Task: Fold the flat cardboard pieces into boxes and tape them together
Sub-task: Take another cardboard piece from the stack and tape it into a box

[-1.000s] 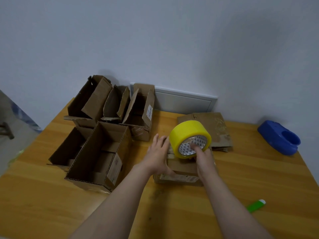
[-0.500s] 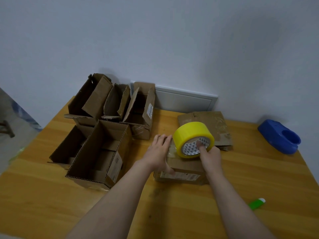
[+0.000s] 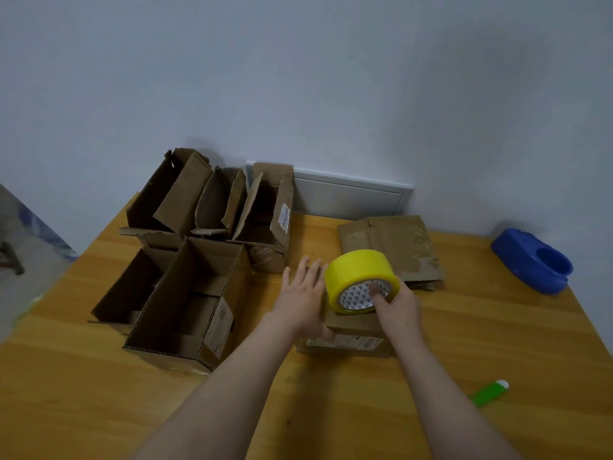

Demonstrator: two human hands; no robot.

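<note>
A small closed cardboard box (image 3: 348,338) sits at the middle of the wooden table (image 3: 497,327). My left hand (image 3: 303,298) lies flat on the box's left top, fingers spread. My right hand (image 3: 396,305) grips a yellow tape roll (image 3: 360,275), with fingers inside its core, and the roll rests on the box top. Flat cardboard pieces (image 3: 394,247) lie behind the box on the right.
Several open folded boxes (image 3: 199,293) stand at the left and back left. A blue tape dispenser (image 3: 534,260) lies at the far right edge. A green cutter (image 3: 489,392) lies near the front right. The wall is close behind.
The tape roll and my right hand have shifted slightly to the right and lowered onto the box top. My left hand stays pressed on the box.
</note>
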